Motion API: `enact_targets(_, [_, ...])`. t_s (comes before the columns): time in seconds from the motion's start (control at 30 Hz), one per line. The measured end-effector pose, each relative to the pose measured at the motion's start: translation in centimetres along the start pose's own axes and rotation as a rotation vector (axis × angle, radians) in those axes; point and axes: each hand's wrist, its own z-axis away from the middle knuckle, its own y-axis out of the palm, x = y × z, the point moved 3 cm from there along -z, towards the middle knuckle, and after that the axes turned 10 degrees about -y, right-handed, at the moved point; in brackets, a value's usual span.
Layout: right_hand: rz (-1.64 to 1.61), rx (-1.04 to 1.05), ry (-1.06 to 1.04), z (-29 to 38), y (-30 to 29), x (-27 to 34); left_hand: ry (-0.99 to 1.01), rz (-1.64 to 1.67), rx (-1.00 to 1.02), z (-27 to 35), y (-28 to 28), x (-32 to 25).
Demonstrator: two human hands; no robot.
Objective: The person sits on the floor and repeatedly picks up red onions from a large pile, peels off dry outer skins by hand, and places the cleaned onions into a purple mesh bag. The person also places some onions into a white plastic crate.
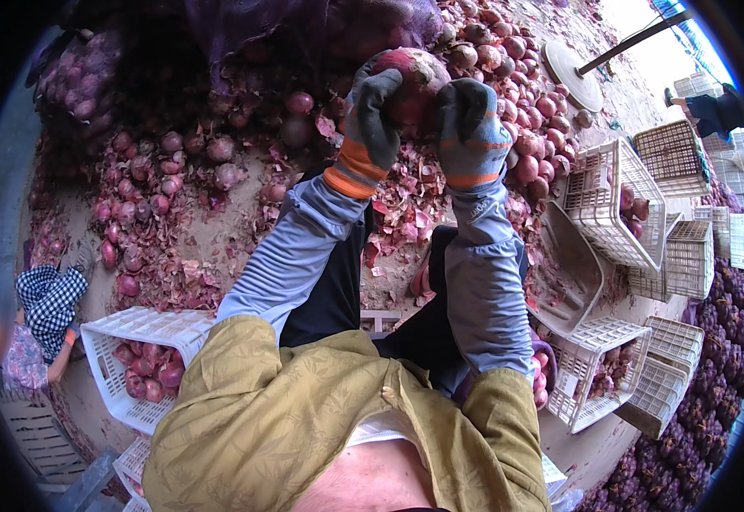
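A large red onion [413, 86] is lifted in front of me, above the onion pile. My left hand [375, 112], in a grey work glove with an orange cuff and dark palm, grips its left side. My right hand [471, 128], gloved the same way, has its fingers curled at the onion's lower right edge; whether it grips the onion is hard to make out. Loose red onions [529, 137] lie heaped just beyond and right of my hands. Papery onion skins [404, 221] cover the ground below them. A purple mesh sack [250, 29] lies at the top, partly in shadow.
White plastic crates hold onions at left [148, 320] and right [621, 205]. A scoop-like plastic tray [567, 275] lies right of my knees. A round base with a pole [573, 73] stands upper right. Another person [52, 307] is at far left, one more at far right. Filled mesh sacks [685, 441] line the lower right.
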Motion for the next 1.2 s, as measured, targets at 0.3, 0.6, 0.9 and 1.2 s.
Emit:
enact_targets(0.3, [0.270, 0.761, 0.524, 5.7, -2.0, -8.5, -0.736, 1.029, 0.077, -1.3, -0.6, -3.5])
enact_targets(0.6, [-0.958, 0.111, 0.539, 1.3, 1.9, 0.3, -0.009, -0.007, 0.205, -0.6, -0.5, -2.3])
enact_targets(0.9, [-0.840, -0.017, 0.729, 2.0, 1.0, -0.9, -0.074, 0.016, 0.403, -0.5, 0.5, -4.6])
enact_targets(1.2, [-0.657, -0.007, 0.572, 4.5, 0.3, -5.0, -0.303, 0.284, 0.332, -0.4, -0.7, -0.4])
